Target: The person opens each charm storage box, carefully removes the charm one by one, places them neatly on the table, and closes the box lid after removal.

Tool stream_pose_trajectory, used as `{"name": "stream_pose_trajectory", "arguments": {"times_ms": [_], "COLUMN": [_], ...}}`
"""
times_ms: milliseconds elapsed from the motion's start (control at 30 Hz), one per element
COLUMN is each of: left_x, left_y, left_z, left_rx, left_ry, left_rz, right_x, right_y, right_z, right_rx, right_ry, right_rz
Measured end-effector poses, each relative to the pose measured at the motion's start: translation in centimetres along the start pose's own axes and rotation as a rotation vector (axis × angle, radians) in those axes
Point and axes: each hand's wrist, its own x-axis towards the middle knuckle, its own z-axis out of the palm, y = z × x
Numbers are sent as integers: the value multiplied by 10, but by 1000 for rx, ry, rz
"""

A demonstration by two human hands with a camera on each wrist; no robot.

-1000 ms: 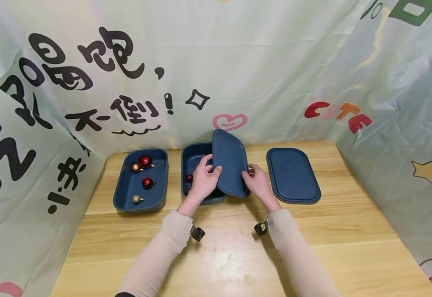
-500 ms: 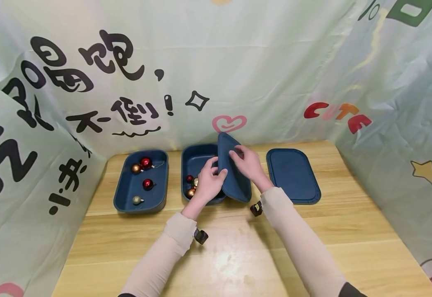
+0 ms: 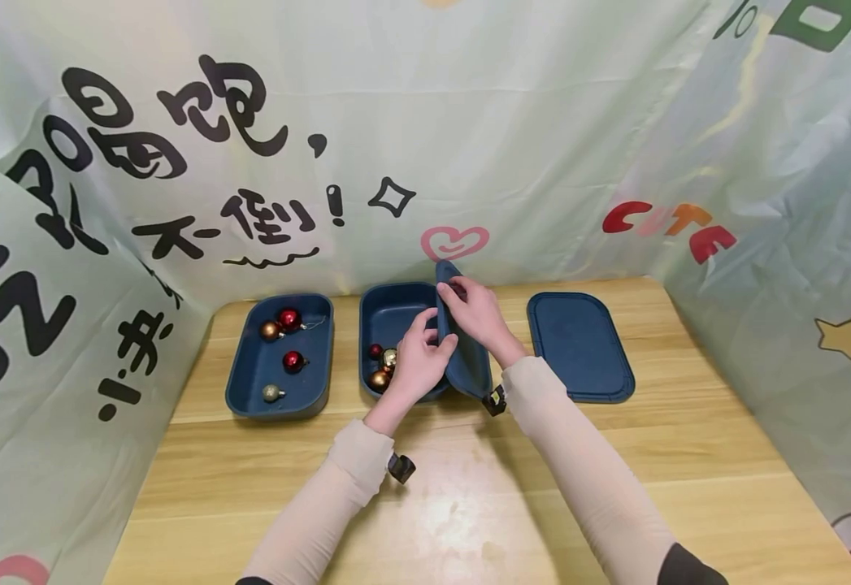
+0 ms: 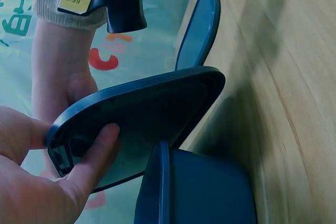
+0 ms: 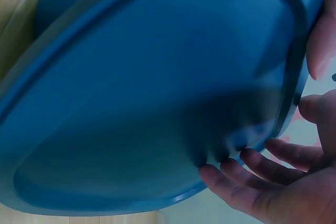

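A dark blue lid (image 3: 471, 361) stands steeply tilted over the right side of the middle box (image 3: 394, 302). My left hand (image 3: 419, 359) grips its upper edge nearer me, thumb on one side and fingers on the other, as the left wrist view shows around the lid (image 4: 139, 111). Farther along that edge my right hand (image 3: 478, 313) pinches the lid, its fingertips (image 5: 210, 172) on the broad face. Inside the middle box lie several bauble ornaments, among them a copper one (image 3: 379, 380), a gold one (image 3: 389, 358) and a small red one (image 3: 375, 350). The lid and left hand hide the box's right part.
To the left stands a matching blue box (image 3: 253, 370) holding several baubles, including a red one (image 3: 293, 361) and a pale gold one (image 3: 272, 393). A second blue lid (image 3: 580, 345) lies flat at the right. Printed cloth (image 3: 527, 146) hangs close behind the wooden table (image 3: 462, 504).
My right hand has moved from the lid's near right side to its far upper edge. The lid has swung steeper and rightward, so more baubles in the middle box show.
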Motion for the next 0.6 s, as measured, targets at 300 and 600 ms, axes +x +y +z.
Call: {"name": "stream_pose_trajectory", "arguments": {"times_ms": [300,600], "left_x": [-3,-1], "left_y": [1,0], "left_z": [2,3], "left_rx": [28,28], "left_ry": [-14,-10], "left_rz": [16,-3], "right_x": [1,2], "right_y": [0,-1], "right_z": [1,1], "right_rx": [35,2], "right_ry": [14,33], "right_rz": [11,36]}}
